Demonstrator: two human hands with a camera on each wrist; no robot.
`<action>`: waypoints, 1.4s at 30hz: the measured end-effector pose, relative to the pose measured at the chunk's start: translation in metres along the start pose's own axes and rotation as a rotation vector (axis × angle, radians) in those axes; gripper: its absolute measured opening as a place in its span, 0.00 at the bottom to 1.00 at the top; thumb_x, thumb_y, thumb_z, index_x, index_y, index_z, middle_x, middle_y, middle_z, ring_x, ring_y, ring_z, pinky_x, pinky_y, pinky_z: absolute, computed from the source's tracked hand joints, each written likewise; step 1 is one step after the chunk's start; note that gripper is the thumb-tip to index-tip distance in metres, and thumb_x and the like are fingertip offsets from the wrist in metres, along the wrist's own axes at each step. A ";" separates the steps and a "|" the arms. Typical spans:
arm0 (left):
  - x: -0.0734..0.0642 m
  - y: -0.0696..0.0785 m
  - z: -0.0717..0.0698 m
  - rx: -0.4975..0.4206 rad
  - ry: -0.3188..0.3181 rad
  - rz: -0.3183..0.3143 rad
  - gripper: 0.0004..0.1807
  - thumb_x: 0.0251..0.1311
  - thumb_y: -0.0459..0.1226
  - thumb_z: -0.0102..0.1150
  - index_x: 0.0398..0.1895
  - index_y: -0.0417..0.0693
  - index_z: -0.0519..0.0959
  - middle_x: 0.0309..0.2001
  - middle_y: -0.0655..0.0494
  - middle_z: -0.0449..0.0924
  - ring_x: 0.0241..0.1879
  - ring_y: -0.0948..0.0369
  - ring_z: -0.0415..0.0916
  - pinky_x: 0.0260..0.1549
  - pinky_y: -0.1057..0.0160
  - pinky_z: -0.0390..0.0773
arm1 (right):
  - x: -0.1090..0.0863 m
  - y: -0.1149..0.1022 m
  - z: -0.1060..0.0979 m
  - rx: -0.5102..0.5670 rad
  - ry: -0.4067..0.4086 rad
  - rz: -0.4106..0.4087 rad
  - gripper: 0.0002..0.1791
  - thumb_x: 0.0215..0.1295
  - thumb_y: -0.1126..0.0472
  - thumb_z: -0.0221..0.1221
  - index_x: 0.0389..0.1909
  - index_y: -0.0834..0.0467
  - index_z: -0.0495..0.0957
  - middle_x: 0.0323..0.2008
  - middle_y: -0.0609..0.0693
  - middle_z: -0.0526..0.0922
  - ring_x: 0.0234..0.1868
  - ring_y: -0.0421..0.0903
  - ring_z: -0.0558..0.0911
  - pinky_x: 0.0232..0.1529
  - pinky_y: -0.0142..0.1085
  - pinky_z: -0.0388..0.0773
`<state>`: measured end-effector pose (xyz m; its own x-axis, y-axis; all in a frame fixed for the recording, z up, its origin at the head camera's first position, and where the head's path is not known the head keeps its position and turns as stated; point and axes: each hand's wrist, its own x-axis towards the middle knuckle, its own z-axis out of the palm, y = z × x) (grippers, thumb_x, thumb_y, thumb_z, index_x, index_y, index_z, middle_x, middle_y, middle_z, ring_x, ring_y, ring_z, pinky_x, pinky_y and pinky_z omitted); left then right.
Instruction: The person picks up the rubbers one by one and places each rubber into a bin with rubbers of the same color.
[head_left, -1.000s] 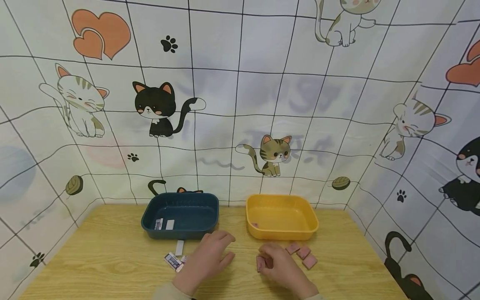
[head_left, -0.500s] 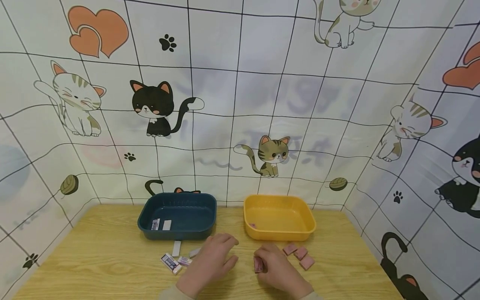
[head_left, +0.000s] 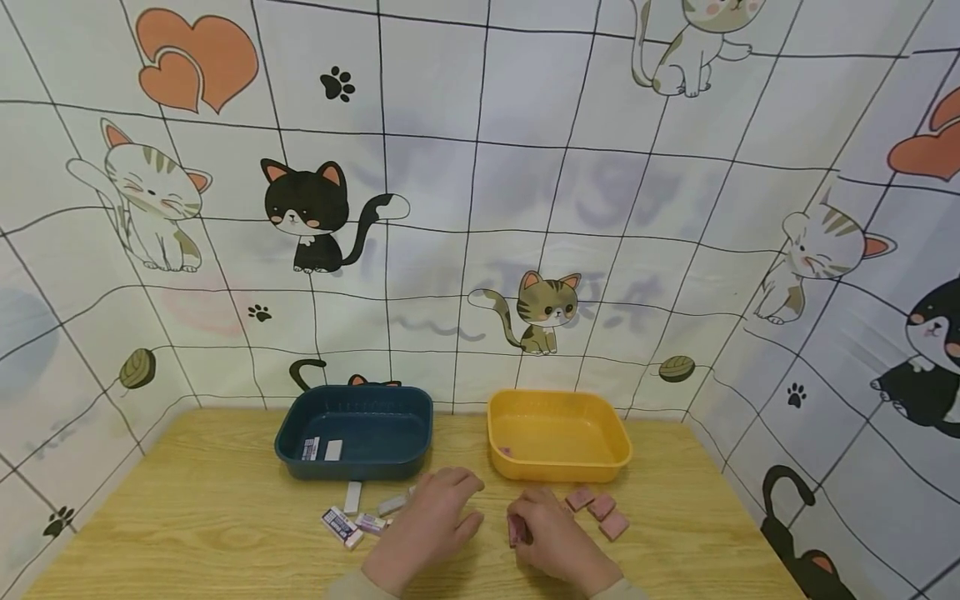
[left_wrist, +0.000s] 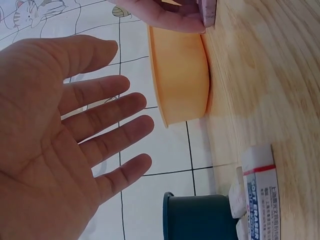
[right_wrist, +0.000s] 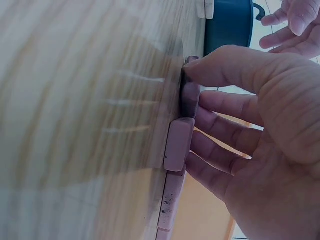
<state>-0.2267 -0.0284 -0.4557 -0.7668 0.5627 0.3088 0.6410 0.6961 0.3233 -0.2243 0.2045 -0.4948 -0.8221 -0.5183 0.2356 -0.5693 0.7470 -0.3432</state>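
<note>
My right hand (head_left: 557,535) pinches a pink eraser (head_left: 513,532) between thumb and fingers, low at the table in front of the yellow tray (head_left: 558,472). In the left wrist view one end of that pink eraser (left_wrist: 208,12) shows under the fingertips. Several other pink erasers (head_left: 614,525) lie just right of this hand. My left hand (head_left: 429,527) hovers over the table with fingers spread and relaxed, holding nothing. Beside it lie several white erasers, one in a printed sleeve (head_left: 342,527), partly hidden by the hand.
A dark blue tray (head_left: 352,470) stands at the back left with white erasers (head_left: 333,450) inside. Inside the yellow tray, a bit of pink (head_left: 506,452) shows at the left. Behind both trays hangs a cat-print cloth (head_left: 427,250) along the table's back edge.
My left hand has drifted slightly right, uncovering more white erasers. My right hand stays at about the same spot, its fingers around the pink eraser. The head view has shifted a little.
</note>
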 end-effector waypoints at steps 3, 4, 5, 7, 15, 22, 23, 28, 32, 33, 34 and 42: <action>0.001 0.000 0.001 0.015 0.016 0.011 0.14 0.66 0.41 0.66 0.52 0.48 0.83 0.52 0.56 0.83 0.55 0.55 0.79 0.56 0.45 0.77 | 0.001 0.001 0.000 0.028 0.003 0.008 0.13 0.55 0.67 0.70 0.28 0.48 0.76 0.28 0.36 0.68 0.33 0.34 0.65 0.35 0.29 0.65; 0.001 0.000 0.001 0.023 0.025 0.018 0.14 0.66 0.41 0.66 0.52 0.47 0.83 0.51 0.56 0.83 0.54 0.55 0.79 0.55 0.46 0.77 | 0.001 0.001 0.000 0.041 0.001 0.012 0.13 0.56 0.66 0.70 0.28 0.48 0.76 0.28 0.36 0.69 0.33 0.34 0.65 0.35 0.29 0.65; 0.001 0.000 0.002 0.030 0.034 0.025 0.14 0.65 0.40 0.67 0.51 0.47 0.83 0.51 0.56 0.83 0.54 0.55 0.79 0.54 0.47 0.77 | 0.002 0.002 0.000 0.062 -0.006 0.021 0.12 0.58 0.65 0.70 0.28 0.47 0.76 0.28 0.37 0.70 0.33 0.33 0.66 0.35 0.28 0.66; 0.001 0.000 0.003 0.035 0.042 0.027 0.14 0.65 0.40 0.67 0.51 0.47 0.84 0.50 0.56 0.83 0.53 0.55 0.79 0.52 0.47 0.77 | 0.003 0.003 -0.002 0.108 -0.016 0.040 0.11 0.59 0.65 0.69 0.29 0.48 0.77 0.29 0.38 0.71 0.33 0.34 0.67 0.35 0.29 0.67; 0.004 0.000 0.010 0.035 0.037 0.046 0.14 0.65 0.40 0.67 0.51 0.47 0.84 0.49 0.57 0.83 0.52 0.56 0.80 0.49 0.49 0.77 | 0.006 0.005 -0.025 0.149 0.045 0.107 0.12 0.57 0.71 0.68 0.40 0.56 0.81 0.37 0.42 0.75 0.38 0.39 0.72 0.38 0.32 0.74; 0.006 0.002 0.012 0.052 0.040 0.050 0.14 0.64 0.40 0.67 0.51 0.47 0.84 0.49 0.57 0.83 0.52 0.57 0.79 0.50 0.51 0.77 | 0.017 0.012 -0.045 0.141 0.117 0.113 0.16 0.54 0.72 0.68 0.45 0.62 0.82 0.39 0.44 0.77 0.42 0.47 0.76 0.45 0.37 0.79; 0.007 0.002 0.013 0.052 0.038 0.050 0.14 0.64 0.40 0.67 0.51 0.47 0.84 0.49 0.57 0.83 0.52 0.57 0.79 0.51 0.51 0.77 | 0.019 0.014 -0.047 0.137 0.123 0.119 0.15 0.54 0.71 0.69 0.44 0.61 0.82 0.38 0.44 0.76 0.42 0.46 0.76 0.45 0.37 0.78; 0.010 0.003 0.016 0.062 0.021 0.053 0.14 0.64 0.40 0.66 0.51 0.47 0.84 0.48 0.58 0.82 0.50 0.58 0.78 0.49 0.53 0.77 | 0.030 0.024 -0.053 0.108 0.135 0.128 0.13 0.54 0.73 0.67 0.34 0.54 0.79 0.34 0.42 0.73 0.39 0.44 0.75 0.45 0.38 0.77; 0.013 0.005 0.018 0.085 0.011 0.054 0.14 0.63 0.40 0.66 0.50 0.48 0.84 0.48 0.58 0.82 0.50 0.59 0.79 0.49 0.54 0.77 | 0.037 0.032 -0.057 0.103 0.111 0.141 0.14 0.57 0.73 0.67 0.29 0.51 0.76 0.34 0.43 0.74 0.39 0.48 0.77 0.49 0.44 0.79; 0.014 0.005 0.019 0.094 0.006 0.053 0.14 0.63 0.41 0.66 0.50 0.49 0.84 0.48 0.58 0.82 0.50 0.59 0.79 0.50 0.54 0.77 | 0.039 0.033 -0.058 0.102 0.099 0.148 0.14 0.57 0.73 0.67 0.29 0.51 0.75 0.35 0.44 0.74 0.40 0.48 0.78 0.49 0.46 0.80; 0.015 0.006 0.019 0.101 0.000 0.051 0.14 0.63 0.41 0.66 0.50 0.49 0.84 0.48 0.59 0.82 0.50 0.59 0.79 0.50 0.54 0.77 | 0.041 0.035 -0.059 0.100 0.089 0.161 0.14 0.58 0.73 0.67 0.30 0.51 0.76 0.35 0.44 0.75 0.41 0.48 0.78 0.50 0.46 0.80; 0.018 0.011 0.019 0.126 -0.032 0.046 0.14 0.62 0.42 0.67 0.49 0.49 0.84 0.46 0.60 0.82 0.47 0.60 0.78 0.47 0.57 0.76 | 0.057 0.046 -0.065 0.158 0.018 0.280 0.11 0.60 0.73 0.68 0.39 0.58 0.80 0.41 0.51 0.79 0.42 0.49 0.81 0.44 0.43 0.82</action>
<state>-0.2339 -0.0023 -0.4637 -0.7386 0.6077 0.2919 0.6679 0.7185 0.1941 -0.2975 0.2361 -0.4380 -0.9476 -0.2932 0.1271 -0.3145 0.7848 -0.5340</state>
